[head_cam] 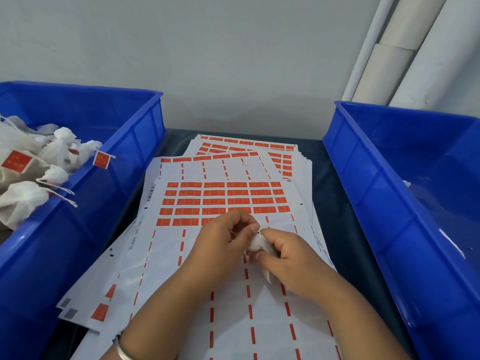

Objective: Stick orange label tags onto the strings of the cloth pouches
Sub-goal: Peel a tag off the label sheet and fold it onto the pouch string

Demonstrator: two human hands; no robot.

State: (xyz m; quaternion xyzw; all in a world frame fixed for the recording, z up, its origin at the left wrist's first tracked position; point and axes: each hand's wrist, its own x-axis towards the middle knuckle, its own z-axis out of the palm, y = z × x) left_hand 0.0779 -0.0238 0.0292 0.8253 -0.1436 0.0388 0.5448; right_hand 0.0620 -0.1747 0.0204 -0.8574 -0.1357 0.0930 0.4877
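- Just below the centre of the frame, the person is bringing both hands together over the top label sheet (pixel 223 201), working on a small white cloth pouch (pixel 255 242).
- The right hand (pixel 288 261) is curling round the pouch, with white cloth showing between its fingers and trailing out beneath the palm.
- The left hand (pixel 223 242) is pinching with thumb and forefinger at the pouch's top, where a short length of pale string (pixel 259 231) is poking up; whether a tag is already between those fingertips is too small to tell.
- Judging by this, the step in hand is isolating the string so that an orange tag can be stuck to it.
- The sheet is showing five rows of orange labels (pixel 191 192) above the hands, while the lower rows are already stripped, leaving only dashed orange remnants.
- The next move probably calls for peeling a label from the lowest remaining row, just above the left hand, and folding it round the string while the right hand steadies the pouch.
- At the left of the frame a blue bin (pixel 135 131) is holding finished pouches (pixel 23 198), some with orange tags (pixel 101 160) hanging from their strings.
- At the right of the frame a second blue bin (pixel 389 162) is standing beside the sheets; its contents are mostly out of view.
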